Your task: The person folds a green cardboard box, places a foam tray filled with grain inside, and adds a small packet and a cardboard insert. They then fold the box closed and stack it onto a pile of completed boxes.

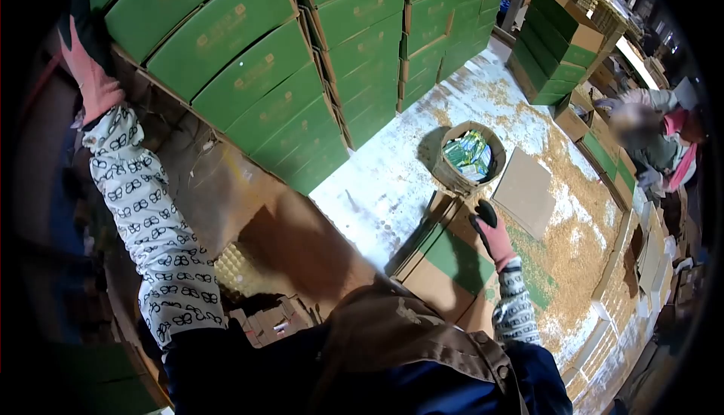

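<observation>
My left hand (89,64), in a pink and black glove, reaches up at the far left beside the end of a green carton (154,7) in a tall stack. Its fingers are stretched out and dark against the shadow. On the other side, my right hand (494,238), gloved the same way, hovers above flattened green and brown cardboard (452,253). A gap shows between its thumb and slightly bent fingers, and nothing is held there. Just beyond it stands a round tub (446,177) filled with green and white packets (469,152).
Several columns of green cartons (362,30) rise along the far side. A brown cardboard sheet (526,192) lies on the white surface among scattered grains (577,226). More green cartons (554,45) are stacked at the back right. Another person (667,136) works at the right.
</observation>
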`<state>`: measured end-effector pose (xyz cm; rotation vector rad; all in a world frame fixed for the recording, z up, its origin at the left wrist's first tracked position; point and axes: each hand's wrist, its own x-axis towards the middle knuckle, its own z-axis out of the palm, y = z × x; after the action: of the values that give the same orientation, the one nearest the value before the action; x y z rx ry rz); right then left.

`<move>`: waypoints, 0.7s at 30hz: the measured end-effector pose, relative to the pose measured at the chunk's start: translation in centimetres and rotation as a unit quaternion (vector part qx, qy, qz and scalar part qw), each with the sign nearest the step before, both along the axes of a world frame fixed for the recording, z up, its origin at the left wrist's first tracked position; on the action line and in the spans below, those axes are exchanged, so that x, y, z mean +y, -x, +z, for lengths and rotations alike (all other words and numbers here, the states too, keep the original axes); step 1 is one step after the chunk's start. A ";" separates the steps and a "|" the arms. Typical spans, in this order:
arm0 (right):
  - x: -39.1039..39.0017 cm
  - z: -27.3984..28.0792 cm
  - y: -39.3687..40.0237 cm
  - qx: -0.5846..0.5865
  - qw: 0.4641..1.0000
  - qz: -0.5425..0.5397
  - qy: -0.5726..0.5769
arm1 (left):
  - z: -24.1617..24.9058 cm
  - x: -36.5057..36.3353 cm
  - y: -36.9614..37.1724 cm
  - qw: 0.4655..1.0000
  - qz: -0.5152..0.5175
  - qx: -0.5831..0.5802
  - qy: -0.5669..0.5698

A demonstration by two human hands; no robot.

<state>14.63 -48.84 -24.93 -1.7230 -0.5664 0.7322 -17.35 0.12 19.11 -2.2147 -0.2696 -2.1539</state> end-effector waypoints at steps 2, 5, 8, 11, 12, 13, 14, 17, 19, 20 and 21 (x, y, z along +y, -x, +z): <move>-2.5 -0.4 2.0 -0.076 0.995 0.021 0.055 | 0.3 1.3 -0.9 0.975 -0.182 -0.104 0.068; -5.2 -3.4 3.4 -0.273 0.943 0.066 0.176 | -0.2 4.4 0.7 0.929 -0.320 -0.109 0.150; -5.9 -4.1 4.5 -0.334 0.913 0.044 0.228 | -0.5 1.8 -0.5 0.946 -0.249 -0.146 0.144; -6.3 -5.3 4.3 -0.361 0.899 -0.031 0.245 | -0.2 -2.7 -3.2 0.969 -0.178 -0.171 0.020; -6.8 -5.6 4.1 -0.349 0.910 -0.040 0.218 | -0.3 -3.1 -3.3 0.973 -0.146 -0.176 -0.013; -7.2 -5.7 3.7 -0.336 0.921 -0.046 0.190 | -0.5 -3.8 -3.2 0.977 -0.111 -0.179 -0.044; -7.4 -5.0 3.8 -0.314 0.930 -0.068 0.176 | -1.4 -6.8 -3.9 0.963 -0.164 -0.214 -0.022; -10.1 -3.8 4.7 -0.304 0.924 -0.160 0.168 | -8.6 -14.4 -5.2 0.954 -0.283 -0.064 0.073; -13.5 -4.3 5.3 -0.312 0.880 -0.273 0.231 | -15.7 -18.9 -7.8 0.893 -0.339 0.255 0.151; -16.1 -5.3 5.2 -0.290 0.858 -0.347 0.245 | -20.7 -21.3 -9.9 0.822 -0.369 0.388 0.194; -19.1 -6.3 5.3 -0.266 0.829 -0.420 0.258 | -30.4 -22.7 -12.4 0.756 -0.418 0.421 0.276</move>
<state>9.32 -67.93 -31.27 -2.4273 0.1024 -0.2839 -4.99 -22.54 -11.30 -3.9278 0.2226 -0.9358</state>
